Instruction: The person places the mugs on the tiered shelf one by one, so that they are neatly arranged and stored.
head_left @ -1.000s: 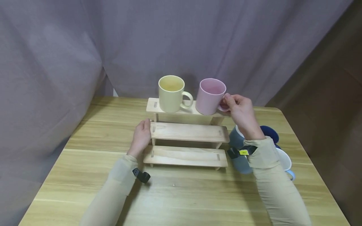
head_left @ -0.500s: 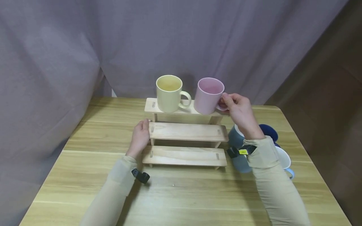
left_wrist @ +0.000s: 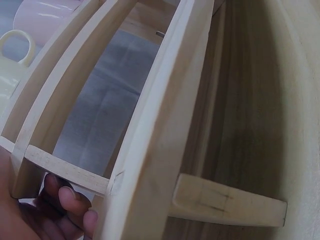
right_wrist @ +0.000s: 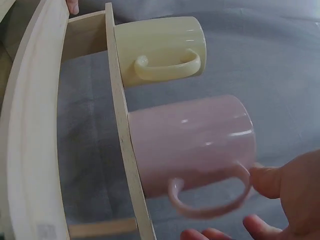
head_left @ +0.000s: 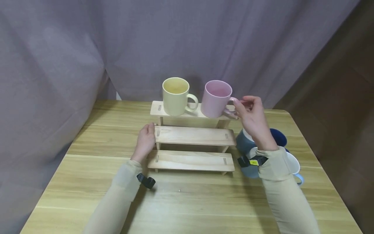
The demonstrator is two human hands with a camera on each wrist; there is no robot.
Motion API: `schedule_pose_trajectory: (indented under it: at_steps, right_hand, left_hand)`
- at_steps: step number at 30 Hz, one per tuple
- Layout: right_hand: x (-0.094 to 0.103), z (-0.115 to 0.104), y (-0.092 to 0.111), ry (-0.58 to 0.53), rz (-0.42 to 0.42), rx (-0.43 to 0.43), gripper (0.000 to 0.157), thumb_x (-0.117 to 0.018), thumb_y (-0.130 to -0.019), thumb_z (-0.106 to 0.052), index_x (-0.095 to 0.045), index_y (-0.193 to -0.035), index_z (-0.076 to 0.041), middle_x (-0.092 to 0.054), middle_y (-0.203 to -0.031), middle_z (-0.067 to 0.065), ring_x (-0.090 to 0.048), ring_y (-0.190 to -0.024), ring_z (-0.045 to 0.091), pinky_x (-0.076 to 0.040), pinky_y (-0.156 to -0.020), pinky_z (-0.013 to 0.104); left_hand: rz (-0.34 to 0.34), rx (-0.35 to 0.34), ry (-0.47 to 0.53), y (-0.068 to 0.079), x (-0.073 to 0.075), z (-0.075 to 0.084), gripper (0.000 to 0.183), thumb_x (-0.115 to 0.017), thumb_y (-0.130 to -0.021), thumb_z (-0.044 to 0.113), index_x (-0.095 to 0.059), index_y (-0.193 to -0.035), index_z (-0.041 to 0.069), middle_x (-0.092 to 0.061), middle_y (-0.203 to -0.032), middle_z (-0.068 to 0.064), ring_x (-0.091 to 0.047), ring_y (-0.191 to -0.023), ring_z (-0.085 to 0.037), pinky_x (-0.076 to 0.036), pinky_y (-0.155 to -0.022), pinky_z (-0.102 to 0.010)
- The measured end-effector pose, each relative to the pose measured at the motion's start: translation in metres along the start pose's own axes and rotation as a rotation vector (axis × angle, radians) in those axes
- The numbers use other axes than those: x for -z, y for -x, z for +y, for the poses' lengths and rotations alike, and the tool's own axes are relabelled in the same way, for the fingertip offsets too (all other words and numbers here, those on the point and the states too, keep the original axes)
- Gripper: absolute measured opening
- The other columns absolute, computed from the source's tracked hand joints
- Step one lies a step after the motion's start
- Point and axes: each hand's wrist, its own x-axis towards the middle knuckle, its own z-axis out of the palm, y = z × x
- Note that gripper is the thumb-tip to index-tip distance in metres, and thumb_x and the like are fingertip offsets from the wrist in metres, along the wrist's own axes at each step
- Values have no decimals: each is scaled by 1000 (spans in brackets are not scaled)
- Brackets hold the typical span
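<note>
A pink mug (head_left: 215, 100) and a pale yellow mug (head_left: 175, 99) stand upright on the top step of a three-step wooden rack (head_left: 194, 136), both handles to the right. My right hand (head_left: 255, 120) is beside the pink mug, its fingers spread off the handle. In the right wrist view the thumb (right_wrist: 267, 181) is right at the top of the pink handle (right_wrist: 210, 212), and the other fingers are apart from it. My left hand (head_left: 145, 140) grips the rack's left side at the middle step; its fingertips (left_wrist: 72, 200) curl under a side bar in the left wrist view.
Several mugs, including a grey-blue mug (head_left: 244, 143), a dark blue mug (head_left: 279, 137) and a white-lined mug with a light blue handle (head_left: 293, 164), sit right of the rack, partly behind my right forearm. A grey curtain (head_left: 181, 39) hangs behind the wooden table (head_left: 187, 208).
My right hand has let go of the pink mug's handle, its fingers opening and the hand shifting slightly right. The pink mug stays on the top step; my left hand keeps its grip.
</note>
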Motion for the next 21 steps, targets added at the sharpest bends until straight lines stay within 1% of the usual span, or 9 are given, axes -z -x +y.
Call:
schedule_pose_trajectory:
  at_steps: [3,6,9,12,14,15,17,19,21]
  right_hand:
    - [9,6,8,13,4,-27,66,-52,-98,-45,-23,-140,-4,-41,-129,13,-49,-108,20,-45,-85,27]
    - [19,13,17,10,23,-52,64,-52,-98,-42,-20,-141,-7,-42,-126,9,-51,-103,16,-45,-84,22]
    - [27,22,26,-25,85,-66,56,-53,-99,-36,-24,-139,-9,-45,-120,3,-55,-98,11,-47,-83,18]
    - [33,29,38,-100,184,-51,45,-56,-99,-26,-32,-134,-11,-49,-112,0,-60,-92,7,-49,-81,15]
    - [37,33,45,-163,245,-33,39,-58,-98,-18,-36,-130,-12,-51,-109,1,-62,-88,7,-49,-78,13]
    - [40,34,49,-207,274,-26,38,-59,-97,-14,-38,-128,-12,-52,-108,2,-63,-86,7,-50,-77,12]
    - [44,37,56,-258,322,-13,36,-61,-96,-10,-41,-126,-11,-54,-105,4,-64,-83,8,-50,-75,11]
    - [49,40,64,-288,352,-19,36,-61,-95,-9,-42,-125,-11,-55,-105,5,-65,-83,9,-50,-75,11]
    - [53,45,71,-285,376,-27,36,-61,-95,-9,-42,-125,-11,-56,-105,6,-66,-83,9,-50,-76,11]
  left_hand:
    - [-3,0,-2,0,0,-1,42,-27,-107,37,-49,-94,3,-43,-69,-4,-42,-52,-14,-38,-46,-26]
    - [-5,-2,-3,-1,1,-2,42,-27,-107,37,-49,-94,4,-43,-69,-4,-43,-51,-14,-39,-45,-26]
    - [-9,3,-5,0,1,-1,42,-26,-107,37,-48,-94,4,-42,-70,-4,-41,-52,-14,-39,-45,-26]
    - [-6,4,-9,1,2,-1,41,-26,-107,37,-47,-92,5,-41,-70,-4,-40,-52,-14,-38,-45,-26]
    - [-2,5,-14,2,2,-1,41,-27,-107,37,-47,-92,4,-41,-71,-4,-40,-53,-14,-38,-46,-26]
    - [0,3,-17,1,2,-1,41,-27,-107,37,-48,-92,4,-41,-71,-4,-40,-53,-15,-39,-46,-26]
    - [2,2,-23,1,1,-1,42,-27,-107,37,-48,-93,4,-41,-71,-5,-41,-54,-15,-39,-47,-27]
    - [0,2,-25,0,1,0,42,-26,-107,37,-49,-94,4,-41,-72,-5,-41,-55,-15,-40,-48,-27]
    - [-1,4,-25,0,1,0,42,-26,-107,38,-49,-95,4,-41,-73,-5,-41,-55,-15,-40,-48,-27]
